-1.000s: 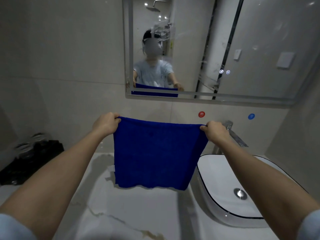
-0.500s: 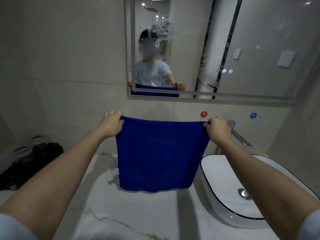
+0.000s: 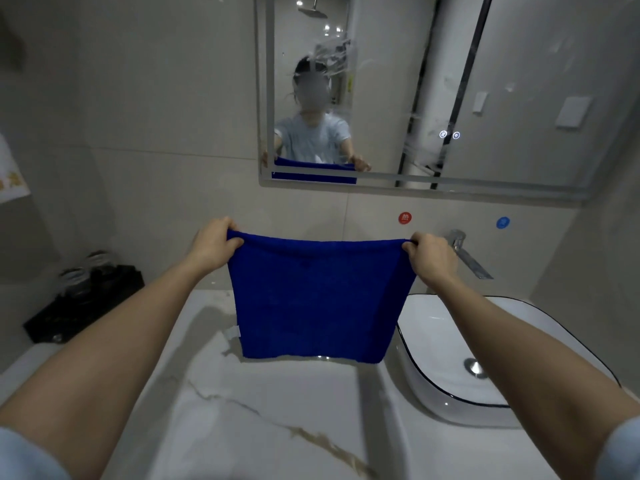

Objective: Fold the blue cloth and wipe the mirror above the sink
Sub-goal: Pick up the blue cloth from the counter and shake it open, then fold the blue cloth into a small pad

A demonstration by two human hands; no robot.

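Aloft over the near counter (image 3: pixel 277 410): a blue cloth (image 3: pixel 322 299), held up by its two top corners, stretched flat and hanging straight down. Pinching the left corner, the left hand (image 3: pixel 214 244), fingers curled tight over the hem; gripping the right corner, the right hand (image 3: pixel 431 258), likewise clamped on the fabric. Just left of a white sink (image 3: pixel 450 341), with a small white tag at the cloth's lower left edge. On the far wall, a mirror (image 3: pixel 519 81) with smears on the glass, reflecting a person and the cloth's top edge. Below the mirror, a red sticker (image 3: pixel 405 217) and a blue sticker (image 3: pixel 503 222); beside the right hand, a metal tap (image 3: pixel 467 254). Far left, a black tray (image 3: pixel 86 299) against the wall.
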